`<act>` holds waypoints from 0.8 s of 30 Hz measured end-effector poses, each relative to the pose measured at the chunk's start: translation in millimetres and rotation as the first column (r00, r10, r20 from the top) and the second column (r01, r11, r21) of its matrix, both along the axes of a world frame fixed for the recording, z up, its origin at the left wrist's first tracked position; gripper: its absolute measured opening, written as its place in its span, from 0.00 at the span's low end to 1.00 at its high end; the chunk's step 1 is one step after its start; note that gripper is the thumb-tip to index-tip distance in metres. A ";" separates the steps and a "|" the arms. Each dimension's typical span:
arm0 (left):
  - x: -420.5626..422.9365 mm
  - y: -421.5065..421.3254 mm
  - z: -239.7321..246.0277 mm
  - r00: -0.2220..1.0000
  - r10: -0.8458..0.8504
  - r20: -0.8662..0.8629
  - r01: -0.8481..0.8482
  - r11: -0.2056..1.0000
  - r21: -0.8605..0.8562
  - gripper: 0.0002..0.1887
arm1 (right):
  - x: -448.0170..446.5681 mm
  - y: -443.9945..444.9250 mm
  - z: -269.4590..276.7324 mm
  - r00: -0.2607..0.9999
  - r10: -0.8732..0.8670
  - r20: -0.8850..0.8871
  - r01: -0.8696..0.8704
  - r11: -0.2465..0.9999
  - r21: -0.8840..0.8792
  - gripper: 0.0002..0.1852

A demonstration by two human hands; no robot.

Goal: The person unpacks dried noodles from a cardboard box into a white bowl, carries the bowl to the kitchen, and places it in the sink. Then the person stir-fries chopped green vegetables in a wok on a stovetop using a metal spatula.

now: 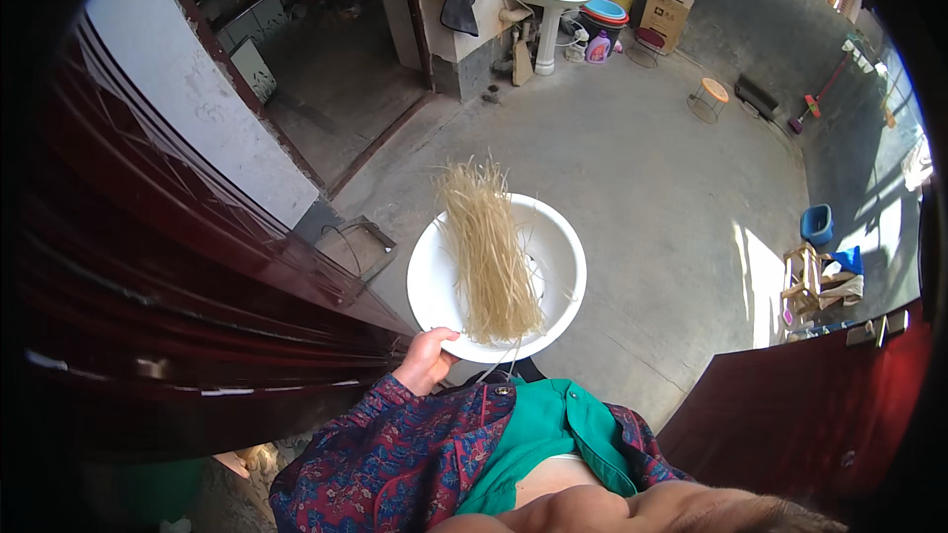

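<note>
With its thumb over the rim and the fingers beneath, my left hand [426, 361] grips the near left side of a white basin [566, 266]. Inside lies a long bundle of dry, straw-yellow strands [489, 259] that look like vermicelli noodles. Its far end sticks out past the basin's far rim, and a few loose strands hang over the near edge. Part of a dark mark shows on the basin's bottom beside the bundle. My right hand is out of view; only a piece of that sleeve [637, 429] appears.
Dark red door leaves stand at my left [222, 303] and right [800, 400]. Beyond the concrete floor [629, 185] are a pedestal sink [548, 22], a cardboard box [665, 18] and a small stool [714, 91]. A blue bucket [816, 224] and wooden rack [803, 277] are along the right wall.
</note>
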State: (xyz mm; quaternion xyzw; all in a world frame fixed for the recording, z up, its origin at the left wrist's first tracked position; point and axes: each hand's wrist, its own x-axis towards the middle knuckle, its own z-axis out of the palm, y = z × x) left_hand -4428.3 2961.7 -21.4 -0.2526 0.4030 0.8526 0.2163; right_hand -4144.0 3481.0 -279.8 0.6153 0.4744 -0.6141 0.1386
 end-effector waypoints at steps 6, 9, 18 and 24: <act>-142.0 8.1 30.4 0.992 0.117 0.039 -0.116 0.993 -0.010 0.27 | -170.2 42.7 39.0 0.999 -0.028 -0.022 0.028 1.000 -0.004 0.17; -214.1 1.6 30.2 0.975 0.220 -0.041 -0.221 0.975 -0.025 0.23 | -271.7 51.4 40.7 0.998 -0.019 -0.053 0.018 1.000 -0.022 0.16; -430.3 -50.6 42.8 0.874 0.477 -0.091 -0.485 0.868 -0.106 0.28 | -731.6 23.3 26.7 0.964 0.180 -0.196 -0.187 0.982 -0.015 0.14; -514.5 -55.6 62.6 0.769 0.634 -0.087 -0.639 0.755 -0.146 0.31 | -1064.6 -158.6 173.5 0.475 0.722 -0.503 -0.742 0.636 0.213 0.20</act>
